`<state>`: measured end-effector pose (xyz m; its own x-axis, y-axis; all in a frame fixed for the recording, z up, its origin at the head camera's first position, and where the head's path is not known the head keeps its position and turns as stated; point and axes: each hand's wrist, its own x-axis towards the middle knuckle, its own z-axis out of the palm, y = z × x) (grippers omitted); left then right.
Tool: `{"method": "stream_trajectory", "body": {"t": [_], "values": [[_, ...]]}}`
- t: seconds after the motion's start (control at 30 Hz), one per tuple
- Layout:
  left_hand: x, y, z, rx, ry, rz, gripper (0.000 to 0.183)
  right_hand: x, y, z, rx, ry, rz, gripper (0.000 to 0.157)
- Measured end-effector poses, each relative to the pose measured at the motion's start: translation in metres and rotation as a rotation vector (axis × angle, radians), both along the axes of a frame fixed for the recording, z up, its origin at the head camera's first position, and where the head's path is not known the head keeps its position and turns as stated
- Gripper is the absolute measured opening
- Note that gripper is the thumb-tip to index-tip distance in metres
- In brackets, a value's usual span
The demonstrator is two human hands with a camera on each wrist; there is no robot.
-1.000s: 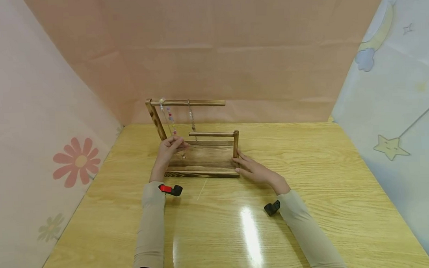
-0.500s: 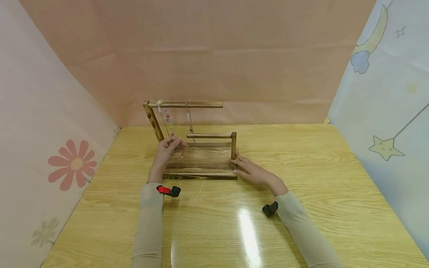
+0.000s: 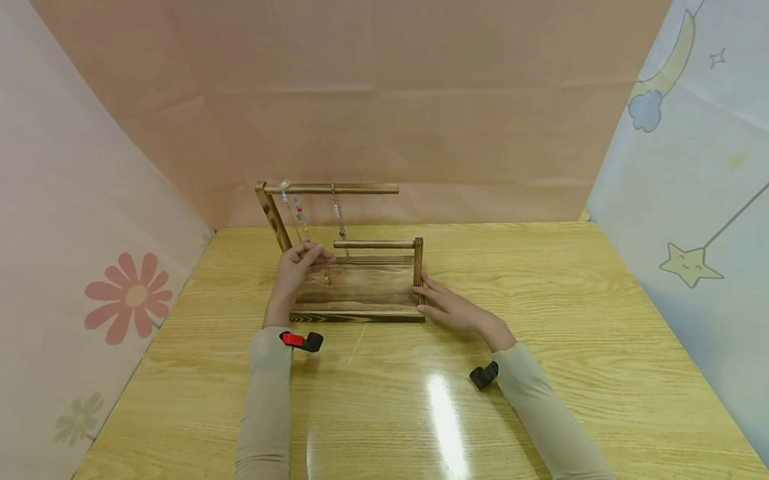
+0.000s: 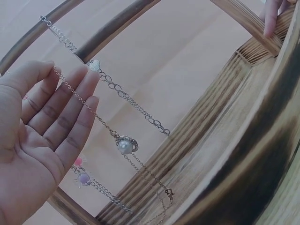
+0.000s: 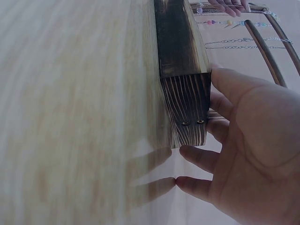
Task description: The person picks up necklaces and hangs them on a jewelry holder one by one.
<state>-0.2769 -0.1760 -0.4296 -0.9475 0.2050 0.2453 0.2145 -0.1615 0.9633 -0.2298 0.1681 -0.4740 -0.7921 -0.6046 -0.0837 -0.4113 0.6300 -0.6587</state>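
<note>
My left hand point(image 3: 294, 271) pinches a thin gold-toned chain necklace point(image 4: 96, 112) between thumb and fingertips, its other fingers extended. From the chain hangs a pearl pendant point(image 4: 125, 145) with a sparkling rim, above the base of a wooden jewelry stand point(image 3: 361, 287). My right hand point(image 3: 453, 306) holds the stand's right end, thumb at the front edge of the base and fingers about the post point(image 3: 419, 267). The lower bar point(image 3: 375, 244) juts left from that post, close to the left fingertips. In the right wrist view, the screwed base end point(image 5: 187, 110) sits beside the thumb.
A silver chain bracelet point(image 3: 338, 213) and colorful beaded strands point(image 3: 300, 213) hang from the upper bar point(image 3: 363, 188). The stand rests on a wood-grain table point(image 3: 378, 410), with a peach backdrop point(image 3: 379, 92) behind. Printed cloths line both sides.
The head view has shifted slightly. My left hand has edged a little up and left with the necklace, and the pendant has swayed slightly. My right hand stays on the stand.
</note>
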Motion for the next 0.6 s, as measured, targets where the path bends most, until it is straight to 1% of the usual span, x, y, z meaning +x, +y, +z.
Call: {"method": "stream_trajectory", "body": {"t": [0.13,0.27,0.4,0.6], "values": [[-0.0008,0.0004,0.0013,-0.002,0.002,0.006,0.02,-0.0002,-0.0001,-0.0004,0.011,0.006,-0.003,0.056],[-0.0019,0.0009,0.0026,0.013,0.009,0.009,0.022,0.0001,-0.0004,-0.0004,0.008,0.009,-0.004,0.056],[-0.0032,0.0015,0.0037,0.034,0.018,0.003,0.025,0.0005,-0.0008,-0.0005,0.002,0.027,0.003,0.056],[-0.0031,0.0021,0.0063,0.058,0.035,-0.012,0.021,0.0001,-0.0001,-0.0019,0.022,0.056,0.001,0.056]]}}
